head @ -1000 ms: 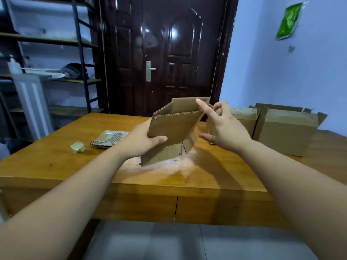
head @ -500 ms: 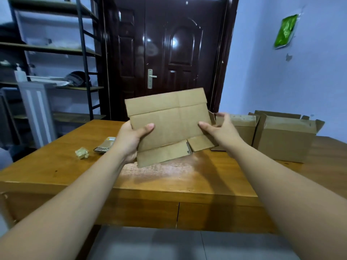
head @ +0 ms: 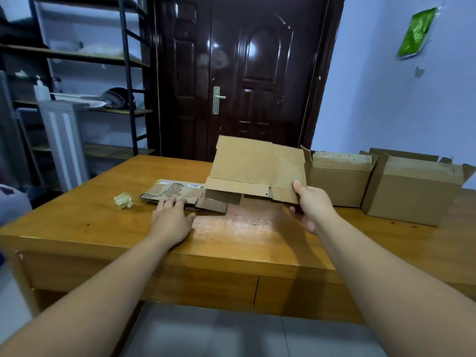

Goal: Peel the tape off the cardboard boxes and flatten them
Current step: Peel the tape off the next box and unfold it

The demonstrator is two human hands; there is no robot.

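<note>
My right hand (head: 310,206) grips the lower right corner of a flattened cardboard box (head: 255,167), holding it tilted above the wooden table (head: 231,235). My left hand (head: 171,219) is off that box, fingers spread, its fingertips resting on the near edge of another flattened box (head: 177,193) lying on the table. Two open-topped cardboard boxes stand at the right: a smaller one (head: 337,177) and a larger one (head: 412,189). A crumpled ball of clear tape (head: 123,200) lies left of the flat pile.
A dark double door (head: 231,73) stands behind the table. A metal shelf rack (head: 77,73) with bottles and a helmet fills the left side. A green packet (head: 414,32) hangs on the blue wall.
The box went from half-collapsed to flat. My left hand let go of it and dropped onto the flat pile on the table. My right hand carried the flat box right and lower.
</note>
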